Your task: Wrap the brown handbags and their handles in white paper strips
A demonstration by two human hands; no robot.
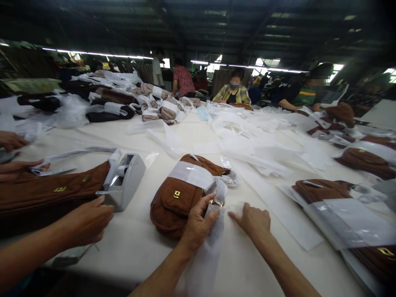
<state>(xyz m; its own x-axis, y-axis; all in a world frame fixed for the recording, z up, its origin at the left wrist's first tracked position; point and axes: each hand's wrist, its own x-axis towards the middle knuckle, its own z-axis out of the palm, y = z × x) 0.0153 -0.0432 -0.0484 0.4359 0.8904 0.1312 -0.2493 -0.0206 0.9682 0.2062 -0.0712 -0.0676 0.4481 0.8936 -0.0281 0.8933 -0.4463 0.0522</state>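
A brown corduroy bag [182, 202] with a gold emblem lies on the table before me, a white paper band [192, 173] around its upper part. At its right side my left hand [198, 225] grips the bag's strap [219, 192] near a gold ring [217, 203], thumb and fingers closed around it. White tissue wrap [206, 251] covers the strap and hangs down under that hand. My right hand [254, 220] is just right of the strap, fingers curled and thumb pointing left. A faint translucent sheet shows by its fingertips; whether it is held is unclear.
At left, a co-worker's hand [88, 220] touches a grey tape dispenser [125, 181] beside another brown bag [62, 187]. Wrapped brown bags [312, 189] lie at right. White paper sheets [247, 152] spread behind; beige bags [168, 109] are piled farther back. A masked person [233, 93] sits opposite.
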